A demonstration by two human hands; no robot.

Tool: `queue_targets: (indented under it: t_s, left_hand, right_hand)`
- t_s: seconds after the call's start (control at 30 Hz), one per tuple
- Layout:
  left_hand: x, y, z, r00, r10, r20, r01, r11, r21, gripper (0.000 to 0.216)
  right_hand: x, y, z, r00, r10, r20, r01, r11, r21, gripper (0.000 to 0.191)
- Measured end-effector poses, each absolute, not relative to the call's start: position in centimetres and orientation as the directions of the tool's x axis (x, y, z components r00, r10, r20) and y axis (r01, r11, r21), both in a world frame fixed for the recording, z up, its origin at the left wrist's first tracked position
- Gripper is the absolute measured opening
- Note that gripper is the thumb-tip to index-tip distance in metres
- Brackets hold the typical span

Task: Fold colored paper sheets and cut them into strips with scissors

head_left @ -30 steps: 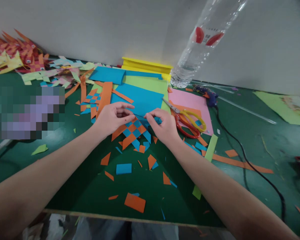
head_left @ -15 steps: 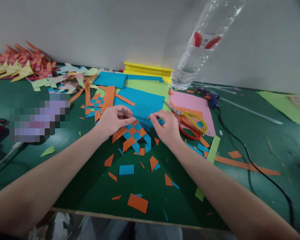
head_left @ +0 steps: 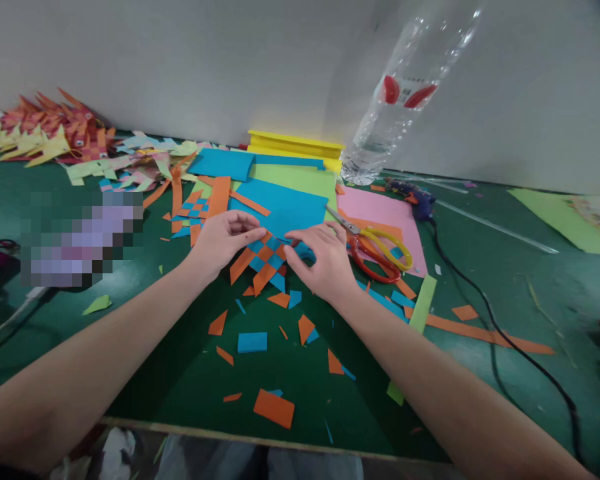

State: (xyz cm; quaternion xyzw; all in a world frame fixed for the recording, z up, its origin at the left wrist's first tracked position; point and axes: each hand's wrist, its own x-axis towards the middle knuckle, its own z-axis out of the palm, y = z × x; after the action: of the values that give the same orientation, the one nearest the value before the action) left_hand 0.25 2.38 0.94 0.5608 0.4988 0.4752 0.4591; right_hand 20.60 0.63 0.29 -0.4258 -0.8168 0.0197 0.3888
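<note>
A woven checkered piece of orange and blue paper strips (head_left: 269, 257) is held slightly tilted over the green table, its loose strip ends pointing toward me. My left hand (head_left: 226, 241) is closed on its upper left edge, pinching it between thumb and fingers. At its right corner is my right hand (head_left: 324, 259), with thumb and index fingertips at the paper edge and the other fingers bent loosely. Part of a blue strip (head_left: 307, 253) shows beneath that hand. Behind both hands lies a blue paper sheet (head_left: 285, 203).
Scissors (head_left: 380, 250) with red and yellow handles lie on pink paper (head_left: 380, 203). A tilted water bottle (head_left: 380, 127), a glue gun (head_left: 420, 205) with its cord and finished paper fish (head_left: 55, 130) stand around. Paper scraps (head_left: 253, 342) litter the table (head_left: 180, 373).
My right hand has moved left to the woven piece's corner, its thumb and index now farther apart. The woven piece has turned slightly, while my left hand keeps its pinch.
</note>
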Motion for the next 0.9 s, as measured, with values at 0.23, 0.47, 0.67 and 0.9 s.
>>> queue_targets:
  t_s: [0.23,0.47,0.67,0.9]
  left_hand:
    - [-0.1,2.9,0.5,-0.063,0.997,0.042,-0.037,-0.044,0.998,0.031]
    - [-2.3,4.3,1.4,-0.199,0.969,0.144,0.077,-0.131,0.988,0.02]
    - [-5.1,5.7,1.1,-0.189,0.899,0.395,0.777,-0.11,0.62,0.026]
    - [-4.8,5.2,0.8,-0.078,0.955,0.285,0.953,-0.013,0.303,0.042]
  right_hand:
    - [20.9,1.4,-0.3,-0.28,0.815,0.507,0.549,0.569,-0.612,0.025]
    - [21.4,2.2,-0.1,-0.047,0.925,0.376,0.376,0.366,-0.852,0.02]
    - [21.4,2.5,0.0,-0.034,0.965,0.26,0.253,0.26,-0.932,0.013]
    - [21.1,1.8,0.4,-0.231,0.921,0.313,0.518,0.388,-0.762,0.019]
